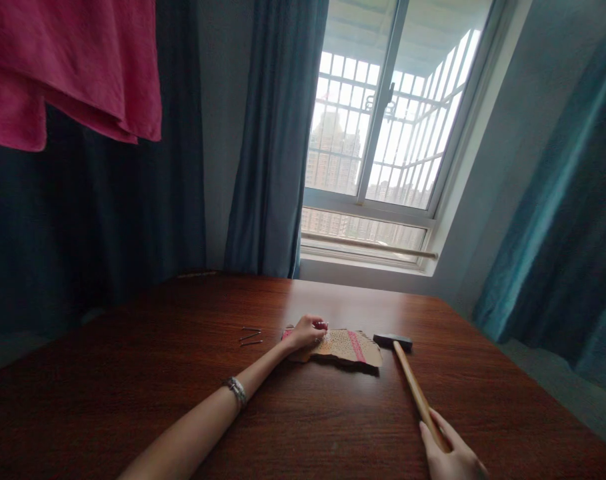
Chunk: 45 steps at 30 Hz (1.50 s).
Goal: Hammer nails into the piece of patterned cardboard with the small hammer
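Note:
A torn piece of brown cardboard point(345, 347) with a pink stripe and many small holes lies on the dark wooden table point(133, 373). My left hand point(307, 331) rests on its left end, fingers curled in a pinch; whatever they hold is too small to make out. My right hand point(453, 453), at the table's near edge, is wrapped round the wooden handle of a hammer point(407, 373). The hammer's dark head point(393, 341) rests on the table just right of the cardboard. A bracelet sits on my left wrist point(236, 391).
A few loose nails point(251, 337) lie on the table left of the cardboard. Behind the table are a barred window point(383, 133), blue curtains point(273, 147) on both sides, and a pink cloth point(73, 67) hanging at the upper left.

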Tool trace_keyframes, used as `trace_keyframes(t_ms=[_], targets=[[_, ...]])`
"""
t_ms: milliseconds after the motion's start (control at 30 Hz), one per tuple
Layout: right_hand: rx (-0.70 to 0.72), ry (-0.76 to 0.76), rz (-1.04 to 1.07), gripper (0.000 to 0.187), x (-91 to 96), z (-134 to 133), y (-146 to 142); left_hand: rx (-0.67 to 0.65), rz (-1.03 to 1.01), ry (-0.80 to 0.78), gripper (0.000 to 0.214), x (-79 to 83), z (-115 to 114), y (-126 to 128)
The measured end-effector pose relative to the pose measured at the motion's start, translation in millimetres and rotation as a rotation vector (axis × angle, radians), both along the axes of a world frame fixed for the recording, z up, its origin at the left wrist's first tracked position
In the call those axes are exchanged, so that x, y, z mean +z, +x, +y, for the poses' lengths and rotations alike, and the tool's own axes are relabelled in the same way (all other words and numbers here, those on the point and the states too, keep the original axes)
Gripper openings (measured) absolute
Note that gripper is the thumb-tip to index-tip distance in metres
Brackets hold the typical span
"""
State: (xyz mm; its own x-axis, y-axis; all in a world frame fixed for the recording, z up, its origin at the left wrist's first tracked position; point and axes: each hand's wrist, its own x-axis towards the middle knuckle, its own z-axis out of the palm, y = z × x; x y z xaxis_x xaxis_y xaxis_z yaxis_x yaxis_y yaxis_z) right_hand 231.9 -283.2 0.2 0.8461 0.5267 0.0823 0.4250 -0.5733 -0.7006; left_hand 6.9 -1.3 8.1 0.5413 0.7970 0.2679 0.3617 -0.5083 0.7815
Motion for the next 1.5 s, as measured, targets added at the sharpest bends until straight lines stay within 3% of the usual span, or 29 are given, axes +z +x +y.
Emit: trace_keyframes(t_ms=[167, 467, 567, 667, 733, 900, 1000, 1100, 1200, 1400, 1500], targets=[[0.128, -0.080, -0.055, 0.046, 0.1, -3, 14, 0.013, 0.007, -0.020, 0.020, 1.1, -1, 0], [0.192, -0.068, -0.254, 0.045, -31.8, -2, 28, 0.001, -0.014, -0.043, 0.021, 0.8, -1, -1], [0.246, -0.111, -0.364, 0.040, -33.3, 1, 29, -0.005, -0.027, -0.042, 0.021, -0.7, 0, -1], [0.212, -0.177, -0.508, 0.038, -17.0, 13, 15, -0.032, -0.053, -0.036, 0.020, -1.8, 1, -2], [0.235, -0.136, -0.585, 0.038, 3.2, 30, -2, -0.040, -0.059, -0.032, 0.020, -1.9, 1, -2], [0.578, 0.055, -0.609, 0.036, 52.7, 98, -47, -0.015, -0.033, -0.017, 0.021, -2.2, 0, -2], [0.702, 0.046, -0.537, 0.032, 59.7, 143, -60, -0.011, -0.038, 0.010, 0.024, -4.0, 1, -1], [0.729, 0.008, -0.522, 0.030, 48.3, 177, -65, -0.012, -0.054, 0.030, 0.027, -7.0, 4, 0], [0.755, 0.016, -0.554, 0.028, 28.8, 193, -67, -0.015, -0.061, 0.025, 0.032, -9.1, 6, 0], [0.728, 0.028, -0.644, 0.023, 0.1, 198, -67, 0.019, -0.082, 0.075, 0.049, -5.0, 5, -1], [0.716, 0.078, -0.657, 0.022, -5.7, 198, -67, 0.081, -0.131, 0.083, 0.045, 4.8, 9, -5]])
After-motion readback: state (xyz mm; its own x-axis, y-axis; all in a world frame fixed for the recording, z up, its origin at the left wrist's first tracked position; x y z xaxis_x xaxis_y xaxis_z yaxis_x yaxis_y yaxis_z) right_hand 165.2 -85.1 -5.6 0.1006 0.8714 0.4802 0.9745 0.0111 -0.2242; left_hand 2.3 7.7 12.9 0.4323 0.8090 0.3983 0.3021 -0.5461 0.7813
